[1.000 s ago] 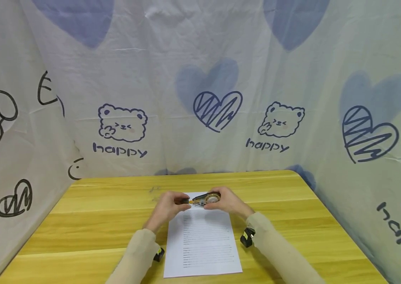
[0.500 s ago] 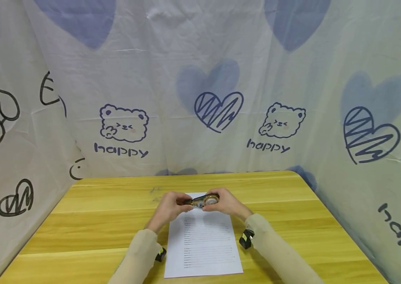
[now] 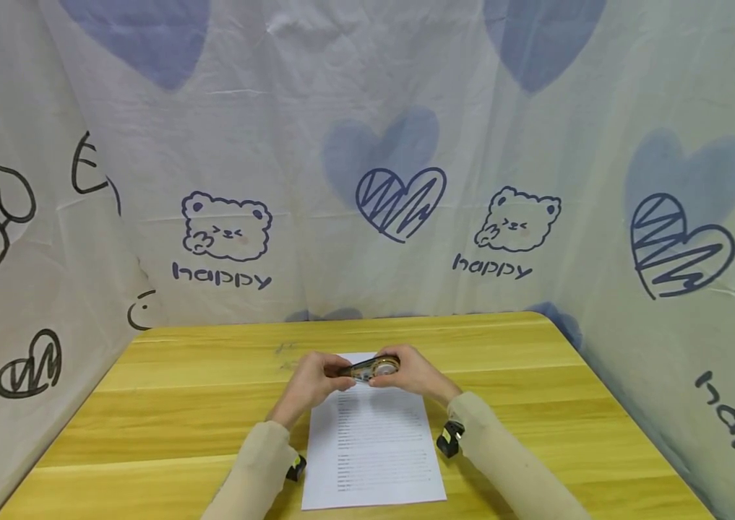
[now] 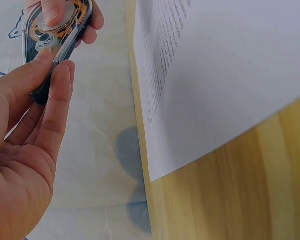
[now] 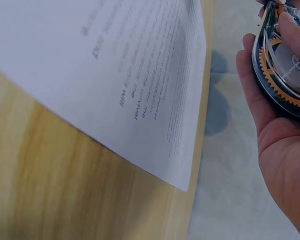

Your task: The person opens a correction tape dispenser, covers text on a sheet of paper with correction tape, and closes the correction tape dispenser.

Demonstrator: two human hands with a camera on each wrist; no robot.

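A correction tape (image 3: 367,370) with a clear and black case and orange gears inside is held above the top of a printed sheet (image 3: 376,451). My left hand (image 3: 307,381) pinches the dark cap (image 4: 40,95) at its narrow end between thumb and fingers. My right hand (image 3: 418,373) grips the wide round end, thumb on the case and fingers beneath, as the right wrist view shows. Cap and case meet, with the tip covered. The fingers hide part of the cap in the head view.
The sheet lies on a wood-grain table (image 3: 198,412), its printed lines running down from the top. A pale curtain (image 3: 315,87) with hearts and bear drawings hangs behind the table and along both sides.
The cap in my left hand and the correction tape in my right have come together. The orange tip seen between them a second ago is covered now. The sheet stays put.
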